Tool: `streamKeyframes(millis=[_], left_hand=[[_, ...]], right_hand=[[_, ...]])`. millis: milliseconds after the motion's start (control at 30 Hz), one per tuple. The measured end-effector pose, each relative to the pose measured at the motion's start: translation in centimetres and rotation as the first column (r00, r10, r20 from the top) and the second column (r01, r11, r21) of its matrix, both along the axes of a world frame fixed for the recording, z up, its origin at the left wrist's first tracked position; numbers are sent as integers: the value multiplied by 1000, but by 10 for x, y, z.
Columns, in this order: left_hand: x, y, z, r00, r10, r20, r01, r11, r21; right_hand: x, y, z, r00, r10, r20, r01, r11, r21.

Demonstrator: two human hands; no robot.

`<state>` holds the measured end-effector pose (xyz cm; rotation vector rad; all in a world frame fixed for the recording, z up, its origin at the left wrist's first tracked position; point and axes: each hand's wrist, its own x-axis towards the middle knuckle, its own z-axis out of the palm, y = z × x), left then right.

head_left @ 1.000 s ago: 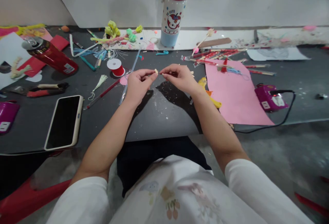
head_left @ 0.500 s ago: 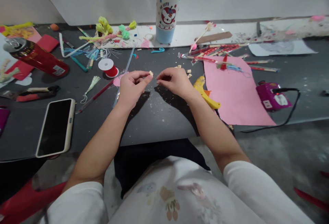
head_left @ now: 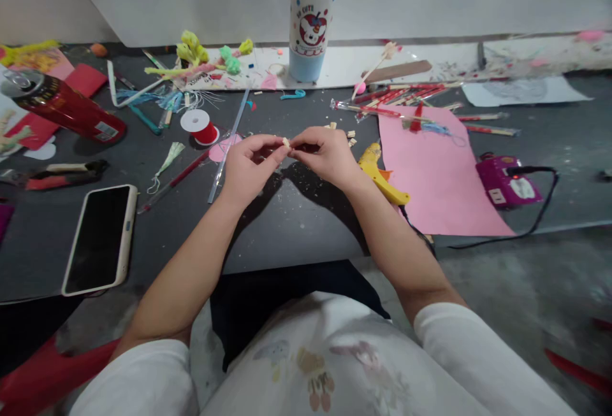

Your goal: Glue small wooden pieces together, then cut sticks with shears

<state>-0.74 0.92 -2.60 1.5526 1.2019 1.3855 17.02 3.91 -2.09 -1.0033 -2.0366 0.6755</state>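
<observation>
Between the thumb and forefinger of my left hand (head_left: 252, 166) is a small pale piece (head_left: 285, 143), which looks like a bit of wood. My right hand (head_left: 326, 153) is closed in a pinch, its fingertips meeting the left ones beside that piece. Whatever the right fingertips grip is too small to make out. Several similar pale pieces (head_left: 351, 134) lie on the table just behind the right hand. A yellow glue gun (head_left: 382, 177) rests next to my right wrist. Pale crumbs are scattered on the dark tabletop (head_left: 287, 231) below the hands.
A white and blue bottle (head_left: 313, 27) stands behind the hands. Pink paper (head_left: 435, 174) and a purple power box (head_left: 507, 180) with a cord lie at right. On the left are a red ribbon spool (head_left: 205, 130), a phone (head_left: 99, 237), a red can (head_left: 67, 107) and pliers (head_left: 62, 175).
My two hands have come together: the gap between their fingertips has closed, and the right fingertips now meet the left ones at the pale piece. The view has shifted slightly.
</observation>
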Motion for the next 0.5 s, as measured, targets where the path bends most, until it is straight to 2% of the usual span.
streamKeyframes(millis=[233,500], left_hand=[[-3,3,-6,999,36,-31,-35,999,30],[-2,4,-3,1000,12,20,-13,999,48]], right_hand=[[-1,-2,-1,997,-24,-77,22,999,-26],[-4,-5,0,965,-42,-259,5,990,-139]])
